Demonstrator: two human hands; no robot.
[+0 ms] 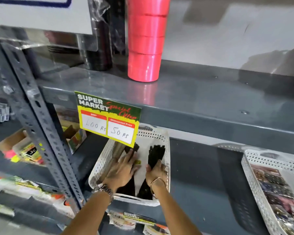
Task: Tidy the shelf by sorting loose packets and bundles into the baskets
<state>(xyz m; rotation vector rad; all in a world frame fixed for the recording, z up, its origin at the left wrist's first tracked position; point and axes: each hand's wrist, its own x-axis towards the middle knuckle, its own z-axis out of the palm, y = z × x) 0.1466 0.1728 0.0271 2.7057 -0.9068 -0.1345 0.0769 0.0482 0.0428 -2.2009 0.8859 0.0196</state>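
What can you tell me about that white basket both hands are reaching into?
The white perforated plastic basket is rectangular with rounded corners. It sits on the grey metal shelf, turned at an angle, partly behind the yellow price sign. Inside lie dark bundles; the left hand presses one, the right hand grips another.

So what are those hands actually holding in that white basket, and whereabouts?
The right hand grips a dark bundle around its middle. The left hand lies flat on another dark bundle, pressing, not gripping.
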